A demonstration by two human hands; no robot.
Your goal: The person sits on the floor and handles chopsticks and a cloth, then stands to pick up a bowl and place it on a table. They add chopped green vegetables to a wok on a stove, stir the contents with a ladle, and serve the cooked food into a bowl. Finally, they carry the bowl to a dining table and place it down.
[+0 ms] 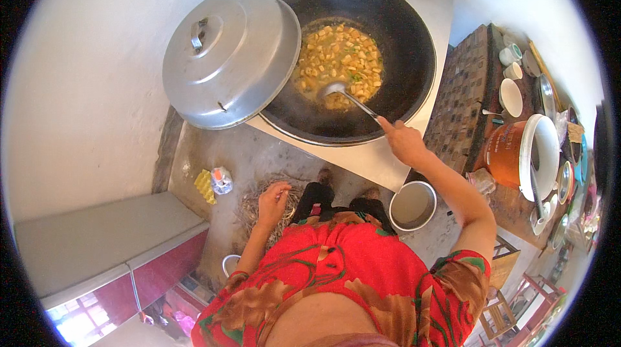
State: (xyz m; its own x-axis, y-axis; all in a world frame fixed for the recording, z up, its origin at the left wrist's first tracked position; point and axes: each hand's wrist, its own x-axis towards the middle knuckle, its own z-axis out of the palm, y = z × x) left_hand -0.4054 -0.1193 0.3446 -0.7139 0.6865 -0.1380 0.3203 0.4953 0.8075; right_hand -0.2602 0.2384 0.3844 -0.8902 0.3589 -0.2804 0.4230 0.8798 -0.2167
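Observation:
My right hand (405, 144) is closed round the handle of a metal ladle (336, 90), its bowl dipping into the near side of the food. Cubed, yellowish pieces in broth with bits of green, a stew (343, 56), fill the bottom of a large black wok (404, 43) set into a white stove top. A big domed aluminium lid (236, 56) rests tilted over the wok's left side and hides part of its rim. Away from the stove, my left hand (274, 201) hangs low near my body with fingers loosely bent, nothing visible in it.
On the right, a wooden counter holds an orange bucket (508, 153), a white bowl (510, 97) and other dishes. A metal pot (413, 206) with liquid stands on the floor by my feet. Twigs (252, 208), a yellow tray (205, 186) and a plastic bottle (221, 181) lie left.

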